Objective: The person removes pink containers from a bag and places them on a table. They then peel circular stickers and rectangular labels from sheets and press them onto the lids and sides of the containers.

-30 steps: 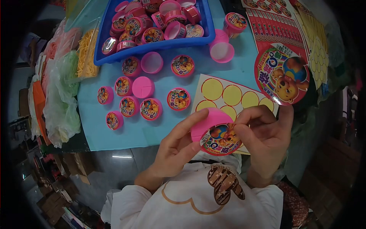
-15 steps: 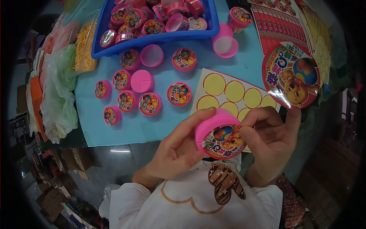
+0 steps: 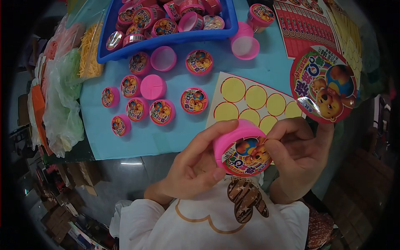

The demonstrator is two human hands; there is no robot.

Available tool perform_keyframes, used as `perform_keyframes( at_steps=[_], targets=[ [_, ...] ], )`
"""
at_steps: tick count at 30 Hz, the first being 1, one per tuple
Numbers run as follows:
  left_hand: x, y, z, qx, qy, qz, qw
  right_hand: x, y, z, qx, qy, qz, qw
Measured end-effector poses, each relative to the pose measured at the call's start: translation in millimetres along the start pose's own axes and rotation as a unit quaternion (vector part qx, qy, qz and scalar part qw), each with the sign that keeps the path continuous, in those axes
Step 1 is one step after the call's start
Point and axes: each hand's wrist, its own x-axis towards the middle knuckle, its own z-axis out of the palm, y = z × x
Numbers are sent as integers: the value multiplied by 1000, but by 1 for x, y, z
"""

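My left hand (image 3: 193,166) is wrapped round a pink round plastic container (image 3: 228,141) and tilts its top face toward me. On that face lies a round bear sticker (image 3: 249,156). Thumb and index finger of my right hand (image 3: 302,152) pinch the sticker's right edge. A second round bear sticker (image 3: 327,85) clings to the tip of a raised finger of the same hand. Just beyond my hands, a sticker backing sheet (image 3: 256,97) with yellow circles lies on the table.
A blue basket (image 3: 166,42) full of pink containers stands at the back. Several labelled containers (image 3: 194,100) and a plain pink one (image 3: 153,86) sit on the blue tabletop (image 3: 125,148). Plastic bags (image 3: 64,100) lie left, sticker sheets (image 3: 306,31) at the back right.
The container and right hand have shifted slightly rightward. The sticker on the raised finger has moved right and a little down. Both hands keep their hold.
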Motion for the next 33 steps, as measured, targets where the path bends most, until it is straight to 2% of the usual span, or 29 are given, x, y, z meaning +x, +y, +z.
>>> perform_keyframes(
  at_steps=[5,14,20,24,27,29,33],
  targets=[
    [1,-2,1,-6,-9,13,1000,-2,-3,7,-42,46,-8,998],
    [2,-2,2,2,-7,14,1000,-3,2,5,-45,20,-52,997],
    [3,-3,1,-9,-11,29,999,0,3,3,-37,9,-41,998],
    [3,-2,-1,32,-3,25,999,1,1,4,-60,10,-39,997],
    [4,-4,-2,50,-5,30,998,3,0,-1,-86,-8,-26,996],
    [3,-4,-2,49,0,34,998,7,2,-7,-121,-107,-79,984],
    [3,-6,0,38,11,47,998,8,5,-15,-120,-151,-106,975]
  ],
)
